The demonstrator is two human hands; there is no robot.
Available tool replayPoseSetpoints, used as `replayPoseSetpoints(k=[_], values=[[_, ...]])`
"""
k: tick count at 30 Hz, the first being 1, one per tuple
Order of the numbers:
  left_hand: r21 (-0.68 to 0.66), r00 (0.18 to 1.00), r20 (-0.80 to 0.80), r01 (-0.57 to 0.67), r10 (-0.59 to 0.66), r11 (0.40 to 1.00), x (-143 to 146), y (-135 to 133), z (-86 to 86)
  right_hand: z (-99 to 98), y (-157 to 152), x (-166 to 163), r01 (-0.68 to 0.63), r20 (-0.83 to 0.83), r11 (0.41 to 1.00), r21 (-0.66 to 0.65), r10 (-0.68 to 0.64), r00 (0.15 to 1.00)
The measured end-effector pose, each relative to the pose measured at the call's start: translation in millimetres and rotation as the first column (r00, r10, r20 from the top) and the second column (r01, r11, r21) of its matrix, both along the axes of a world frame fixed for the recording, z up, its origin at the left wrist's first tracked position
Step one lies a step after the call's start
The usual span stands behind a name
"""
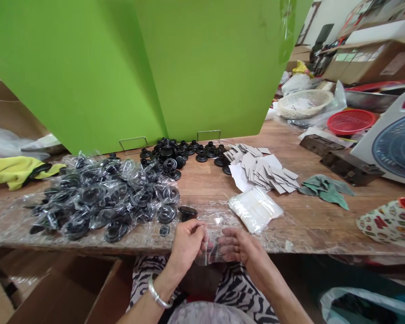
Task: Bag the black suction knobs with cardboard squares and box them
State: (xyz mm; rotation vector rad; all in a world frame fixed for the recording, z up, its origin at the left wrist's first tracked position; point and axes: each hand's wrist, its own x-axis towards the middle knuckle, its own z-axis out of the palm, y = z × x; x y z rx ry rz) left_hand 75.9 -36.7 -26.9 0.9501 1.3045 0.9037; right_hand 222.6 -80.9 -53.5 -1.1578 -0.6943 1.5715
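Note:
My left hand (187, 240) is closed in a pinch on a small clear plastic bag (209, 254) at the table's front edge. My right hand (238, 245) is held at the bag's other side, fingers stretched out and slightly apart; whether they touch the film I cannot tell. Just beyond my left hand lies a single black round part (188, 211). A stack of clear plastic bags (255, 209) rests on the table past my right hand. To the left spreads a heap of black round parts in clear bags (114, 193).
Unwrapped black parts (168, 157) cluster before a green board (205, 67). Grey card pieces (256, 166) are piled right of them. Farther right are a green cloth (326, 189), metal blocks (351, 166), a patterned cup (388, 220) and a fan (394, 144).

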Motion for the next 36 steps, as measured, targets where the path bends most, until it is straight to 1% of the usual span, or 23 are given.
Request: replayPoseSetpoints(k=[2,4,6,10,12,14,15,16,18,19,20,21,22,24,26,28,29,30,32,33,34,35,36], values=[[0.002,1.0,0.002,-0.004,0.004,1.0,0,0,-0.1,0.1,-2,-1,0.049,0.12,0.998,0.03,-0.052,0.991],[-0.015,0.997,0.071,0.005,-0.004,1.0,-1,0,-0.9,1.2,-1,0,0.085,0.186,0.996,0.042,-0.091,0.978],[-0.049,0.985,0.172,0.032,-0.023,0.998,-4,-1,-2.1,3.0,1,2,0.109,0.185,0.993,0.036,-0.114,0.976],[-0.15,0.943,0.319,0.151,-0.097,0.977,-14,-2,-3.0,6.3,6,12,0.191,0.081,0.981,0.012,-0.192,0.978],[-0.165,0.931,0.344,0.187,-0.122,0.968,-18,-3,-2.5,6.3,9,19,0.178,0.084,0.984,0.013,-0.178,0.98],[-0.154,0.94,0.324,0.168,-0.111,0.974,-20,-4,-2.5,5.3,10,24,0.118,0.211,0.992,0.038,-0.123,0.97],[-0.15,0.948,0.303,0.145,-0.094,0.978,-19,-4,-3.0,5.1,10,26,0.107,0.33,0.991,0.079,-0.127,0.935],[-0.151,0.956,0.284,0.12,-0.073,0.981,-18,-4,-4.0,5.2,9,26,0.117,0.472,0.981,0.153,-0.176,0.864],[-0.149,0.959,0.282,0.068,-0.024,0.986,-13,-6,-7.2,7.5,6,22,0.142,0.696,0.918,0.369,-0.374,0.613],[-0.137,0.955,0.298,0.046,-0.003,0.99,-10,-7,-9.1,9.4,4,17,0.136,0.736,0.874,0.466,-0.468,0.489],[-0.116,0.947,0.322,0.029,0.01,0.993,-6,-8,-11.1,11.4,1,11,0.122,0.749,0.846,0.519,-0.518,0.412],[-0.094,0.937,0.349,0.018,0.016,0.995,-2,-9,-13.0,13.1,-2,3,0.102,0.762,0.85,0.517,-0.511,0.398],[-0.072,0.928,0.372,0.011,0.016,0.997,2,-11,-14.6,14.1,-4,-4,0.076,0.778,0.879,0.47,-0.454,0.434],[-0.064,0.916,0.402,0.025,0.002,0.998,8,-15,-17.1,13.7,-8,-17,-0.006,0.763,0.95,0.312,-0.246,0.598],[-0.088,0.921,0.39,0.058,-0.019,0.994,11,-17,-18.9,10.8,-8,-23,-0.089,0.635,0.975,0.201,-0.061,0.77],[-0.098,0.957,0.283,0.091,-0.06,0.991,9,-18,-20.3,8.0,-6,-21,-0.09,0.479,0.981,0.174,-0.004,0.878],[-0.075,0.98,0.177,0.1,-0.085,0.992,7,-18,-21.0,7.2,-5,-18,-0.066,0.43,0.984,0.167,-0.013,0.903],[-0.012,0.995,0.045,0.092,-0.092,0.996,4,-17,-21.4,6.9,-4,-15,-0.039,0.411,0.987,0.158,-0.03,0.911],[0.194,0.978,-0.205,0.072,-0.031,0.978,-1,-17,-21.5,6.7,-1,-10,-0.03,0.431,0.991,0.129,-0.029,0.902],[0.303,0.959,-0.284,0.074,0.015,0.95,-3,-18,-21.0,6.5,1,-8,-0.049,0.456,0.991,0.123,-0.012,0.89],[0.387,0.945,-0.324,0.091,0.043,0.918,-3,-18,-20.1,6.2,2,-7,-0.075,0.488,0.989,0.125,0.005,0.873],[0.426,0.94,-0.339,0.118,0.037,0.897,-3,-19,-19.0,6.0,2,-7,-0.101,0.524,0.985,0.136,0.015,0.852],[0.425,0.941,-0.339,0.147,0.006,0.893,-3,-20,-17.6,6.3,2,-7,-0.125,0.566,0.981,0.151,0.017,0.824]])
